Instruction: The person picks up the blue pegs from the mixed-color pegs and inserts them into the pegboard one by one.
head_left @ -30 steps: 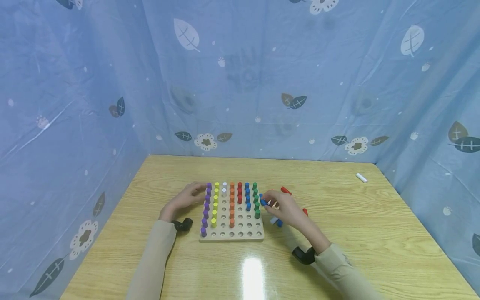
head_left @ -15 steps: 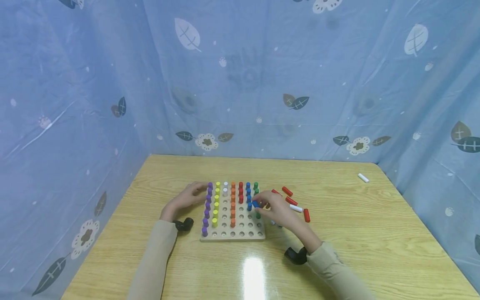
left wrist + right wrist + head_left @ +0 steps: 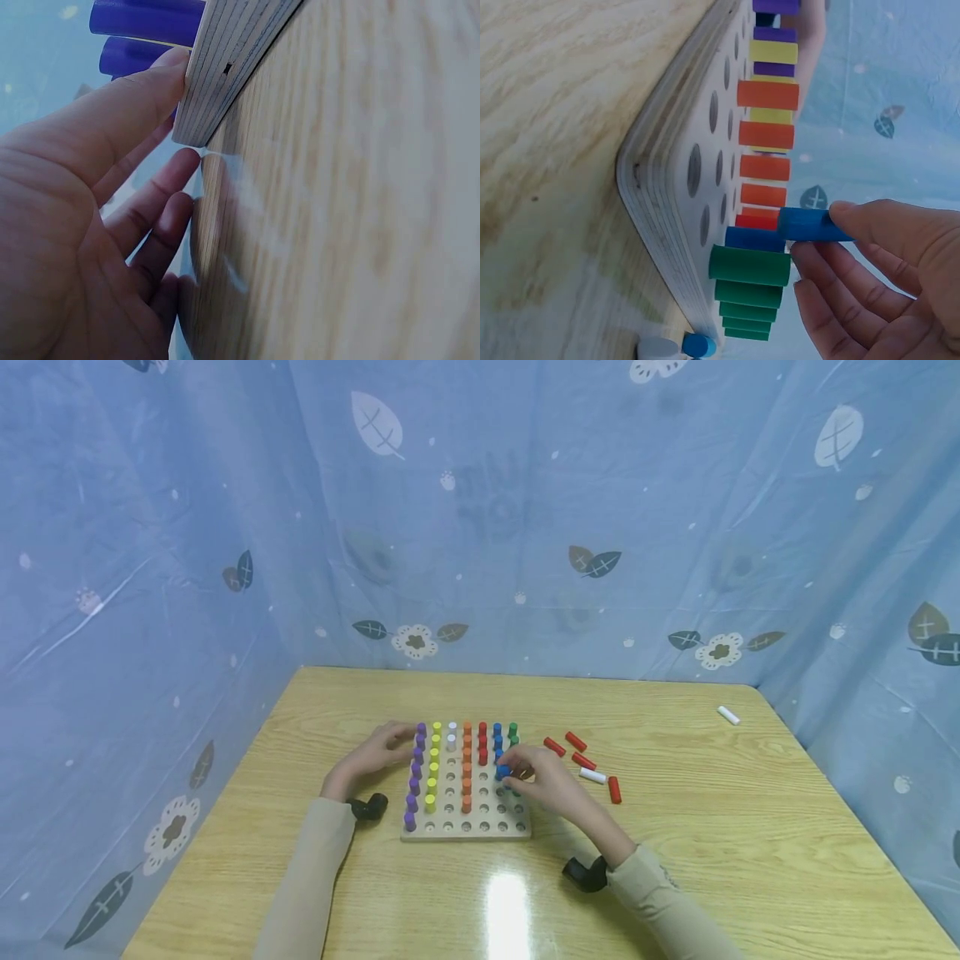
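In the head view a wooden peg board (image 3: 465, 838) stands in front of me with columns of coloured pegs. My right hand (image 3: 551, 781) pinches a blue peg (image 3: 804, 225) between thumb and fingers, over the board's right part. In the right wrist view the peg lies clear of the board face, close to a blue peg (image 3: 754, 238) standing in its hole and beside the green pegs (image 3: 750, 264). At the board's left edge my left hand (image 3: 372, 756) has its thumb against the side, near the purple pegs (image 3: 146, 22); its other fingers are loosely extended.
Right of the board lie several loose red pegs (image 3: 584, 762) and a white peg (image 3: 592, 775). Another white peg (image 3: 728, 716) lies near the far right corner. By the board's edge are a loose blue peg (image 3: 699, 345) and a white one (image 3: 658, 349). A blue curtain (image 3: 495, 527) surrounds the table.
My right hand has moved left with the blue peg, from beside the board to over the blue column. The peg has tilted more upright. My left hand stays at the board's edge.
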### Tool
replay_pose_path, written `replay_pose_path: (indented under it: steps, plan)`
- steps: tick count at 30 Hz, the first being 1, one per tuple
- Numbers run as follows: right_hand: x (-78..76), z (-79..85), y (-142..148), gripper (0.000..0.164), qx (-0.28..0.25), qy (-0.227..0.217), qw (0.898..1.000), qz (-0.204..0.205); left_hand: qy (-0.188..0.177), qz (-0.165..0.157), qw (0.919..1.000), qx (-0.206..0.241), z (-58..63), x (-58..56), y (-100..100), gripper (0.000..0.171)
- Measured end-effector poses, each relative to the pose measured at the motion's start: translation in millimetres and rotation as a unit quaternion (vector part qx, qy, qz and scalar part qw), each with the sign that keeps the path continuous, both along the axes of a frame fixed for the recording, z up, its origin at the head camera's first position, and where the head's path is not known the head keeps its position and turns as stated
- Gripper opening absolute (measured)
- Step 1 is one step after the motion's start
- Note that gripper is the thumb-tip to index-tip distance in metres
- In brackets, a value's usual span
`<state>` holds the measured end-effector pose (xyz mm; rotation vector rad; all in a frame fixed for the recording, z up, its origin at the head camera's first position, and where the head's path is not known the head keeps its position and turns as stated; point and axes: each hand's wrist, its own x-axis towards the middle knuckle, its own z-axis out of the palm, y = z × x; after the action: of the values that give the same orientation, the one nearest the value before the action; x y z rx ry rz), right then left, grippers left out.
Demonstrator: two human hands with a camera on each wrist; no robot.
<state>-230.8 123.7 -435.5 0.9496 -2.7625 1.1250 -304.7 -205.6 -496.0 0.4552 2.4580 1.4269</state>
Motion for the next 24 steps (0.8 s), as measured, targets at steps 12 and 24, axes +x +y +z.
replay_pose_path:
  steps: [12, 24]
  plan:
    - [1.1, -4.5, -2.5, 0.018, 0.025, 0.003, 1.000, -0.013, 0.013, -0.004, 0.9996, -0.024, 0.7, -0.4, -0.4, 0.055]
    - [1.9, -11.6, -4.5, 0.017, 0.036, -0.014, 0.999, -0.018, 0.007, -0.004, 1.0000, -0.004, -1.6, -1.2, -0.9, 0.053]
